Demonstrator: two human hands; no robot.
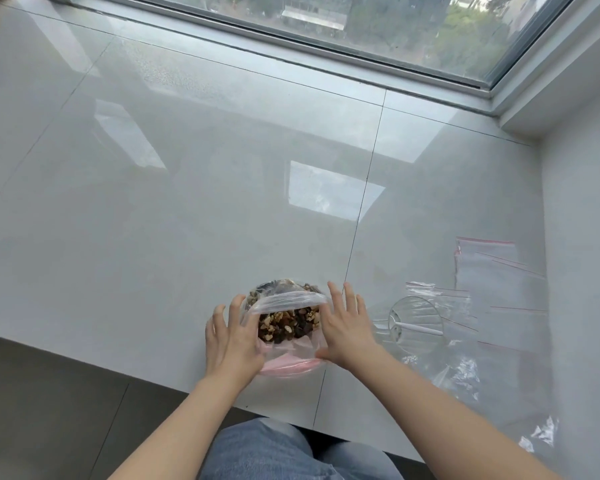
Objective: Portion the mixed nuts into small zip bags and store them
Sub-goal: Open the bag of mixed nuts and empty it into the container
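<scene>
A clear plastic bag (284,301) of mixed nuts (288,325) sits on the pale tiled ledge near its front edge, its mouth spread wide. My left hand (231,341) grips the bag's left side and my right hand (347,329) presses its right side, fingers spread. A pink edge (288,365) shows under the bag at the front. Several small zip bags with red seal lines (492,271) lie flat to the right.
A clear glass bowl (416,323) with a white plastic spoon (416,328) in it stands just right of my right hand. Crumpled clear wrap (461,372) lies near the front right. A white wall bounds the right side, a window the back.
</scene>
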